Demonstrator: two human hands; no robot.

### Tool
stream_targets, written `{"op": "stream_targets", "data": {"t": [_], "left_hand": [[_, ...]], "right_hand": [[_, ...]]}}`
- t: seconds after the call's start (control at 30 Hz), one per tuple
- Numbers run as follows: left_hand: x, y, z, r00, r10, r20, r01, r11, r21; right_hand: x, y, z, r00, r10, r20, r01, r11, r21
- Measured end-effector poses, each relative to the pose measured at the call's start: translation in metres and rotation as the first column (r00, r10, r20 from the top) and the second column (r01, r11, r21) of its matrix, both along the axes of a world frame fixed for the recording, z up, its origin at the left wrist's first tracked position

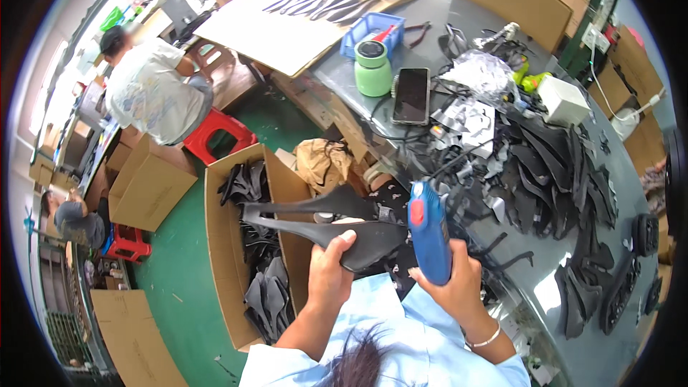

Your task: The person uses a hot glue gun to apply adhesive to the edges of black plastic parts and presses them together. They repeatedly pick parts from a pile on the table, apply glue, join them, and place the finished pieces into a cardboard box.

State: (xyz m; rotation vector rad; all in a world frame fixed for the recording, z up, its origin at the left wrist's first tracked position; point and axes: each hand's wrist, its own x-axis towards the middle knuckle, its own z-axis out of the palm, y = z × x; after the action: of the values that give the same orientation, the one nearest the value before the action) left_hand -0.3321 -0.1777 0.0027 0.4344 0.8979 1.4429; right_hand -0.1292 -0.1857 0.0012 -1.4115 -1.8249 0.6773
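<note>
My left hand [330, 273] grips a smooth black piece [365, 238], shaped like a bicycle saddle shell, with two wide wings narrowing to a joined tip on the left. The thumb lies on top of the lower wing. In my right hand [459, 281] is a blue handheld power tool [428, 229] with a red button, held upright just right of the black piece. The tool's working end is hard to make out, and I cannot tell whether it touches the piece. An open cardboard box [297, 258] with several similar black pieces [269, 297] stands left of my left hand.
The grey table [494, 244] on the right bears piled black pieces [548, 172], scraps, a phone [411, 97], a green bottle [373, 70] and a blue basket [383, 25]. A white board [265, 36] holds rows of black pieces. Two people sit at left, near a red stool [218, 136].
</note>
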Motion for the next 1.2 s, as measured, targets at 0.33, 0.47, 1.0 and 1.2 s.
{"op": "stream_targets", "data": {"t": [0.33,0.47,1.0,1.2], "left_hand": [[-0.029,0.002,0.029,0.932,0.1,-0.349,-0.07,0.993,0.097],[-0.02,-0.003,0.031,0.872,0.051,-0.487,-0.016,0.997,0.077],[-0.125,-0.049,-0.165,0.498,0.867,0.012,-0.83,0.481,-0.282],[-0.173,-0.131,-0.278,0.183,0.983,0.036,-0.835,0.174,-0.522]], "right_hand": [[-0.002,-0.025,-0.015,0.939,0.207,0.274,-0.246,0.962,0.116],[-0.004,-0.026,-0.013,0.94,0.213,0.265,-0.254,0.958,0.131],[0.0,-0.029,-0.026,0.961,0.143,0.235,-0.157,0.987,0.042],[-0.003,-0.028,-0.026,0.966,0.161,0.204,-0.159,0.987,-0.025]]}}
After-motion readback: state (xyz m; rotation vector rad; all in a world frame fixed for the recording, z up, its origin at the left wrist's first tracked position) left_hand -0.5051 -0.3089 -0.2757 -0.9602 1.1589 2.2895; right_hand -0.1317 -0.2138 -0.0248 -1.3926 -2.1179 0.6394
